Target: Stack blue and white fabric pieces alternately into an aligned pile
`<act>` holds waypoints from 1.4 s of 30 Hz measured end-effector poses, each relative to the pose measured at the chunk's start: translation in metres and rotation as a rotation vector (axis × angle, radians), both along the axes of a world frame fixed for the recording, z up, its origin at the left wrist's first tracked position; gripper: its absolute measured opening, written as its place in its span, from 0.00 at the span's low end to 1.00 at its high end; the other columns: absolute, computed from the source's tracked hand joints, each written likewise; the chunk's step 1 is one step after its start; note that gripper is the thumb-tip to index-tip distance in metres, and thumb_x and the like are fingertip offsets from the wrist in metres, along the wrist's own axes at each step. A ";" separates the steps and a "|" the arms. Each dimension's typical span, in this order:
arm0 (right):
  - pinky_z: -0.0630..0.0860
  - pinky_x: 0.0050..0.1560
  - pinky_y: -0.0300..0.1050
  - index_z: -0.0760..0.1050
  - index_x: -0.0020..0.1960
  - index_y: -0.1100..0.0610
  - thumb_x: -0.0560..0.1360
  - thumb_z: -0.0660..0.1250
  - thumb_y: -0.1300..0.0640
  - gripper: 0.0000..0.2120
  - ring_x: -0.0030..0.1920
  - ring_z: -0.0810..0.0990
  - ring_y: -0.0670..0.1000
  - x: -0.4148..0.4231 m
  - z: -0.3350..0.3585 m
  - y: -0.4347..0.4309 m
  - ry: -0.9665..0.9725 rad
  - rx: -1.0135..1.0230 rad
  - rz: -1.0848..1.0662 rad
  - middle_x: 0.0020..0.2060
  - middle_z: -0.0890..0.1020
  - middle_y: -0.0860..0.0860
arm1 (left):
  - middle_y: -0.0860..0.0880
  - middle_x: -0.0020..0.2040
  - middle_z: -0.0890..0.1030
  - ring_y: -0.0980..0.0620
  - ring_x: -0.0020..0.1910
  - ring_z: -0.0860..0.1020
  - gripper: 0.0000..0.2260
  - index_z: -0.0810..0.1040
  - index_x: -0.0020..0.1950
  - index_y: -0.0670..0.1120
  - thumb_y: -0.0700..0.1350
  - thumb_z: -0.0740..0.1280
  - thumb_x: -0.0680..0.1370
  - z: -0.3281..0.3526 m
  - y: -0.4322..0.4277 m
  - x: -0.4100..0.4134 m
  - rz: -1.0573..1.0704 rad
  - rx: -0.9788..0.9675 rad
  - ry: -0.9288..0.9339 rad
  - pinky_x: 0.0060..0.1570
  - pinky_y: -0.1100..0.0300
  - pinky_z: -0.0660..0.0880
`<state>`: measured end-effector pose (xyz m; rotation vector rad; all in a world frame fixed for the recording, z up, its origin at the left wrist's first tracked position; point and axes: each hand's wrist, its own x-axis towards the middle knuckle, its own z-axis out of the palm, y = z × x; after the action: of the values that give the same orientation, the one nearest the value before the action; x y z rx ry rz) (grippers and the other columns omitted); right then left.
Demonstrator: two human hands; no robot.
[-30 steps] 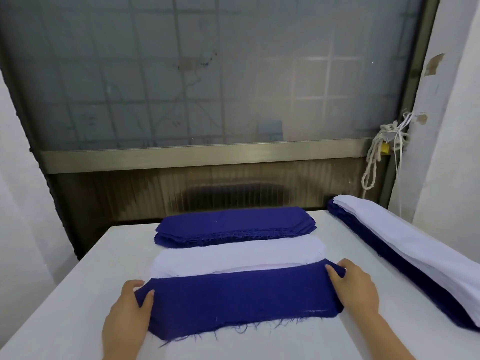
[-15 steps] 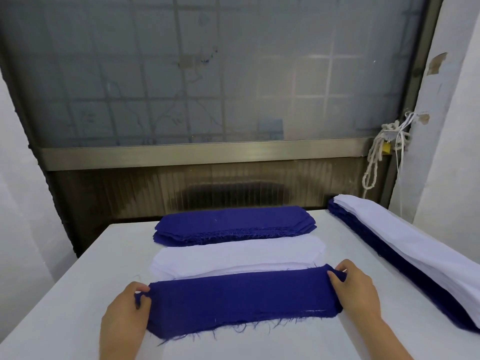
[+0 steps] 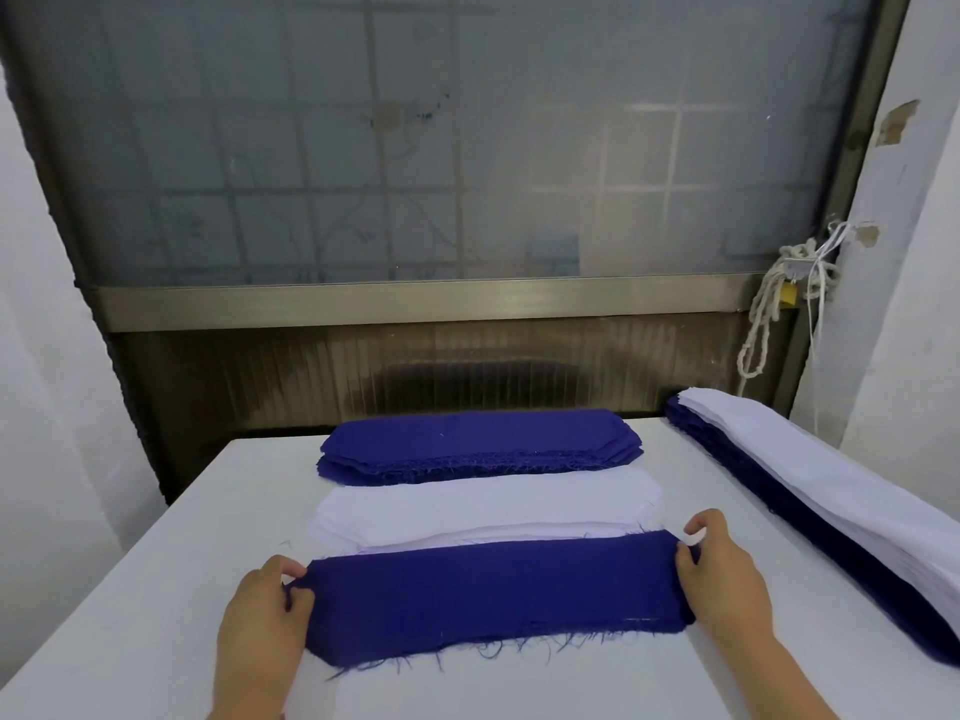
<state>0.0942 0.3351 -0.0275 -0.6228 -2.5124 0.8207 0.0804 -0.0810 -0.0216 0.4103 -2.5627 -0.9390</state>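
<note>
A long blue fabric piece (image 3: 493,595) with a frayed near edge lies across the white table (image 3: 130,615) in front of me. My left hand (image 3: 265,615) pinches its left end and my right hand (image 3: 722,579) pinches its right end. Just behind it lies a stack of white pieces (image 3: 483,506), and behind that a stack of blue pieces (image 3: 478,444). Along the right side of the table runs a long pile of blue and white pieces (image 3: 831,511) with white on top.
A frosted window with a metal sill (image 3: 415,298) stands right behind the table's far edge. A bundle of white cord (image 3: 779,304) hangs at the right of the frame. White walls close in on both sides.
Both hands have drawn the blue piece's far edge toward me, so it looks narrower and more of the white stack shows. My left fingers have curled from flat to a pinch.
</note>
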 end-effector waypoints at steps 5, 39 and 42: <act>0.72 0.40 0.47 0.71 0.56 0.57 0.75 0.61 0.65 0.10 0.41 0.73 0.53 0.002 0.004 -0.003 -0.003 0.190 -0.056 0.44 0.78 0.53 | 0.43 0.48 0.74 0.46 0.44 0.74 0.09 0.79 0.54 0.44 0.35 0.65 0.76 0.000 0.001 0.001 0.065 -0.084 -0.022 0.48 0.51 0.74; 0.64 0.53 0.27 0.75 0.62 0.52 0.79 0.64 0.53 0.12 0.53 0.68 0.44 -0.117 -0.002 -0.151 0.087 0.208 0.571 0.55 0.71 0.47 | 0.59 0.73 0.68 0.61 0.71 0.64 0.18 0.67 0.74 0.57 0.54 0.54 0.83 -0.003 0.124 -0.100 -0.371 -0.433 0.072 0.67 0.64 0.58; 0.65 0.54 0.31 0.75 0.59 0.50 0.79 0.64 0.51 0.10 0.53 0.67 0.44 -0.117 0.000 -0.149 0.098 0.231 0.557 0.55 0.72 0.46 | 0.61 0.70 0.71 0.62 0.69 0.66 0.17 0.69 0.72 0.58 0.54 0.55 0.83 -0.002 0.123 -0.098 -0.372 -0.431 0.081 0.65 0.65 0.60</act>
<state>-0.0227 0.1856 -0.0277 0.2037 -2.6630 0.6965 -0.0179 0.0418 -0.0231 -0.2278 -2.7131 -0.4709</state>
